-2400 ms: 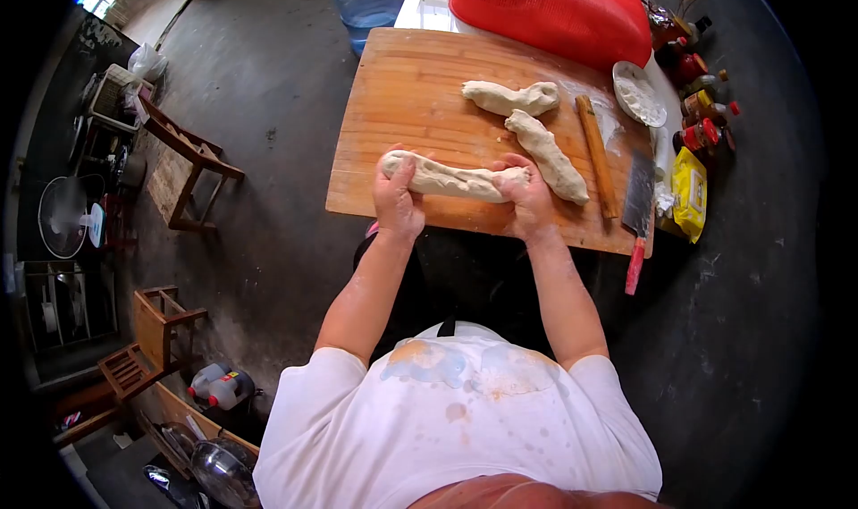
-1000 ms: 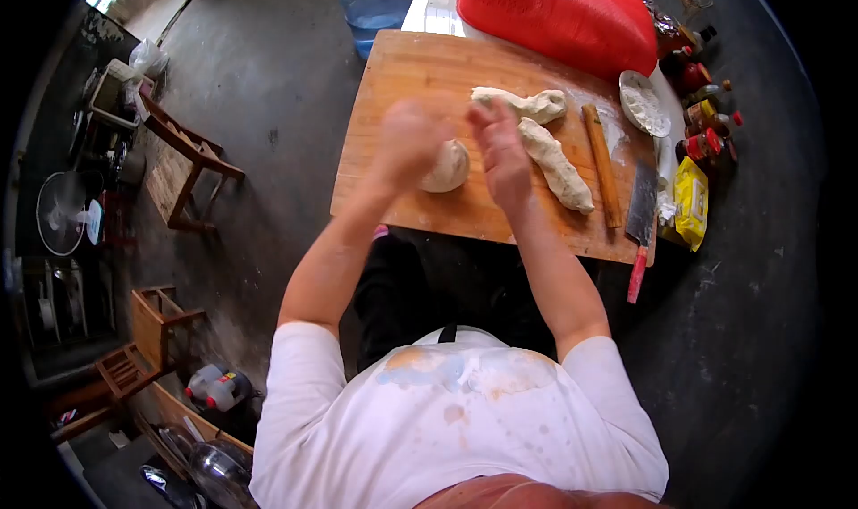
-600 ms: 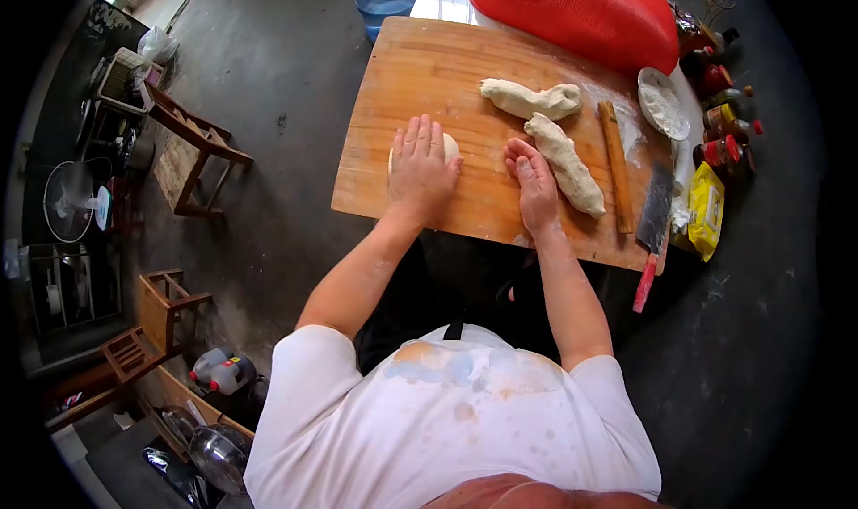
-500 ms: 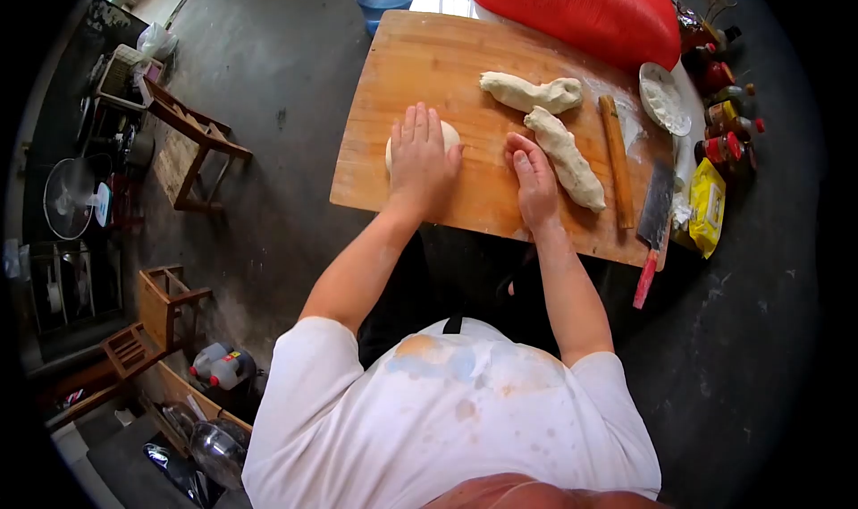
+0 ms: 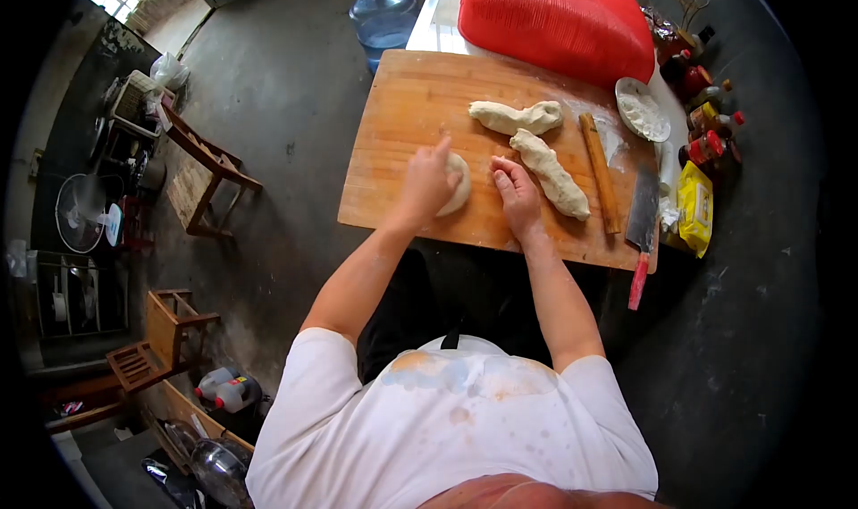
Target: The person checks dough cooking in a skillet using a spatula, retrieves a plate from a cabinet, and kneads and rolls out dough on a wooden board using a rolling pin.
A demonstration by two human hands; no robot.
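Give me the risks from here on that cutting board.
The cleaver's red handle sticks out past the near edge of the cutting board, so a passing bump might knock it off.

The right hand is close beside the near dough log and could dent it.

That log's far end lies very near the far dough log, so the two might stick together.
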